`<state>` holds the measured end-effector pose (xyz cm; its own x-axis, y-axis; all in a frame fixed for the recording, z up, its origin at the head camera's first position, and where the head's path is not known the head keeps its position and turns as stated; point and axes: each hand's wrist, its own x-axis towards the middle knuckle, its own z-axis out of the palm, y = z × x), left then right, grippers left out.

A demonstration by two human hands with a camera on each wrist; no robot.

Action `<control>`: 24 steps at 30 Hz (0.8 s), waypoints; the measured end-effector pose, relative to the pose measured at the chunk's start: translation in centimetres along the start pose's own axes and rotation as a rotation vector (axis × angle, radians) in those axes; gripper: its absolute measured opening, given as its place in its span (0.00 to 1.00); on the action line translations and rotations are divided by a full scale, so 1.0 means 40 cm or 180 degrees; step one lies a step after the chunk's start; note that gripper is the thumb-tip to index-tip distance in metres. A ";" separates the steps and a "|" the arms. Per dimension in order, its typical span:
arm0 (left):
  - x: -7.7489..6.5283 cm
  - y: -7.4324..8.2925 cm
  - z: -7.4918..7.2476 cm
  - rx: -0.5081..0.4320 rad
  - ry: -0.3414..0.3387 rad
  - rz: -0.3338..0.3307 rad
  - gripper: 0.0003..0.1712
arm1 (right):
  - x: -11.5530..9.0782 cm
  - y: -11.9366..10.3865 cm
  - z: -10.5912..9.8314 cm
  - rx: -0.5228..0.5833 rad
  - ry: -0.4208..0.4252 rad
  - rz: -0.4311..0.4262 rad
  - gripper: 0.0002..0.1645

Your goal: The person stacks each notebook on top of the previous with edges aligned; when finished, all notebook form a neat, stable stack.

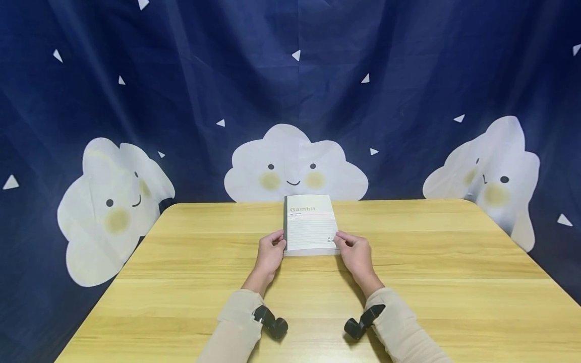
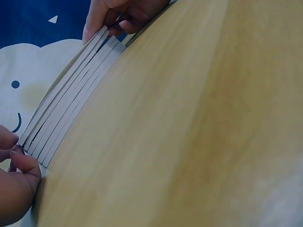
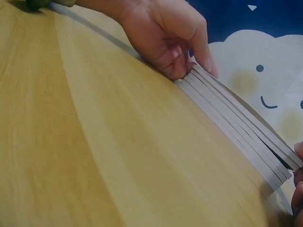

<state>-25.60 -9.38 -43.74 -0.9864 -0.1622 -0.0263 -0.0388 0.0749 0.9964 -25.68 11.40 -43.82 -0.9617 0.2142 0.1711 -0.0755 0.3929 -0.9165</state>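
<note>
A stack of several thin notebooks (image 1: 310,227) sits on the wooden table, its top cover white with "Gambit" printed on it. At the left edge, my left hand (image 1: 270,254) pinches the upper notebooks with thumb and fingers. Opposite it, my right hand (image 1: 356,254) grips the upper ones near the front right corner. Both wrist views show the page edges (image 2: 71,101) in layers. A narrow dark gap (image 3: 272,152) parts the upper notebooks from those beneath, wider toward my right hand. How many each hand holds is hard to tell.
The wooden table (image 1: 181,302) spreads out around the stack. Behind it hangs a dark blue curtain (image 1: 290,91) with white triangles and smiling clouds (image 1: 295,151). A black wrist camera (image 1: 272,322) is strapped over each beige sleeve (image 1: 238,325).
</note>
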 end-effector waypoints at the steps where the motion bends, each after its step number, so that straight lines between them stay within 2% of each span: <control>1: 0.000 0.001 0.000 0.0012 -0.0001 -0.0005 0.23 | -0.001 0.000 0.000 0.0007 -0.0003 0.0005 0.15; 8: 0.001 0.007 0.002 -0.0011 -0.0043 -0.0134 0.23 | -0.001 0.004 -0.001 -0.0025 0.0024 -0.0026 0.14; 24: 0.000 0.007 -0.002 -0.0062 -0.0135 -0.0159 0.24 | -0.001 0.001 0.001 -0.0016 -0.0072 -0.0023 0.14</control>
<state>-25.58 -9.45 -43.46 -0.9892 -0.1233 -0.0791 -0.0856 0.0485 0.9951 -25.66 11.38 -43.86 -0.9668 0.1912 0.1696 -0.0814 0.3987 -0.9134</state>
